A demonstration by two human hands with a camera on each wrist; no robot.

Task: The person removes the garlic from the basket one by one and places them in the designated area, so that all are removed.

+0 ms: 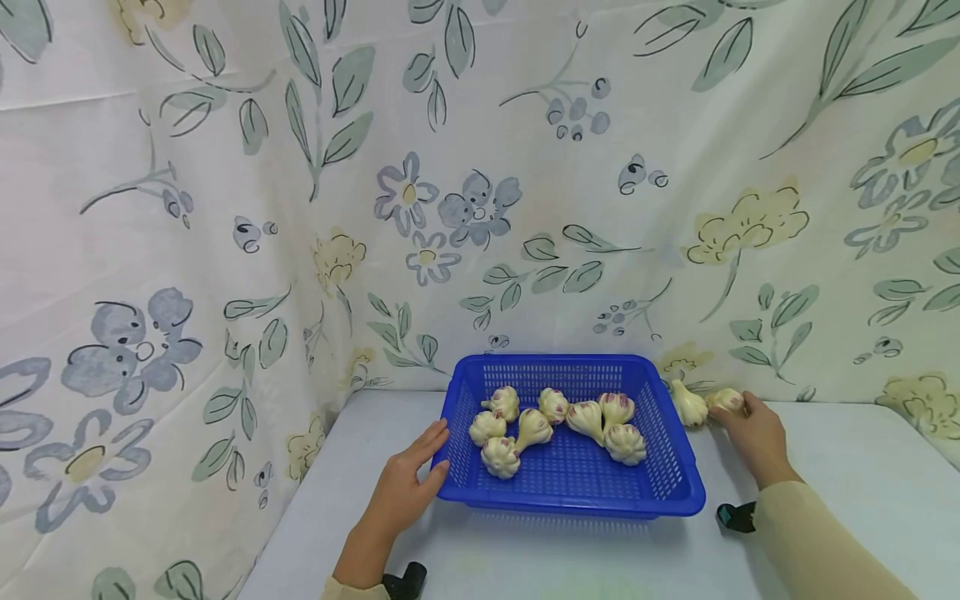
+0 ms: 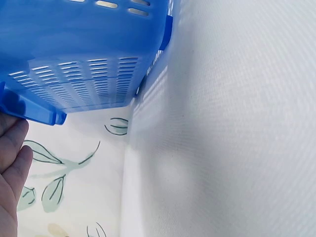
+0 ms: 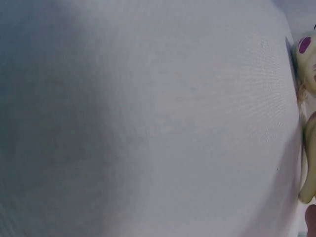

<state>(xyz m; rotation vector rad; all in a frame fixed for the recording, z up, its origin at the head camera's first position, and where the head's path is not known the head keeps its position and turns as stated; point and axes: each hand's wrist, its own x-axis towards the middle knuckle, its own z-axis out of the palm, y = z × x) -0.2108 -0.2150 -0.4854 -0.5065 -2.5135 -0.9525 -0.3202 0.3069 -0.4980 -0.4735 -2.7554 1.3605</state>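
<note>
A blue plastic basket holds several garlic bulbs, white with purple streaks. At its left side my left hand rests with fairly straight fingers against the rim; the left wrist view shows its fingers right under the rim's edge. To the right of the basket, my right hand pinches a garlic bulb between thumb and fingers, low over the table. Another garlic bulb lies between that hand and the basket. In the right wrist view, garlic shows only at the right edge.
The white table runs up to a floral cloth that hangs behind and along the left. Dark wrist straps with cameras show below both hands. The basket's perforated wall stands close beside the left hand.
</note>
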